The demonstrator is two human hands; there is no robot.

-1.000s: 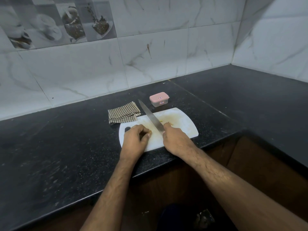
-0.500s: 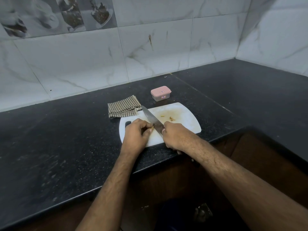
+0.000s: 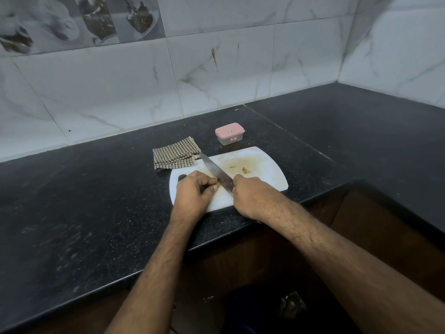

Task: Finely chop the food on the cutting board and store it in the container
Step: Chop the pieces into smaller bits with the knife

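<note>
From the head view, the right hand (image 3: 250, 196) grips the knife (image 3: 218, 173), whose tip now lies lower toward the board (image 3: 269, 174), while the left hand (image 3: 192, 191) pinches the food (image 3: 217, 183) beside the blade. Two cut bits (image 3: 245, 169) lie at one o'clock from the hands. The chopping goes on, and the closed container (image 3: 229, 133) waits at twelve o'clock.

Pink-lidded container (image 3: 229, 133), checked cloth (image 3: 175, 154)

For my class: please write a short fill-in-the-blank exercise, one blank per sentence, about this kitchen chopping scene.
1. The right hand holds a ____.
2. The lid of the container is ____ in colour.
3. The checked cloth lies to the ____ of the container.
4. The cutting board is ____ in colour.

Missing words: knife; pink; left; white
</note>
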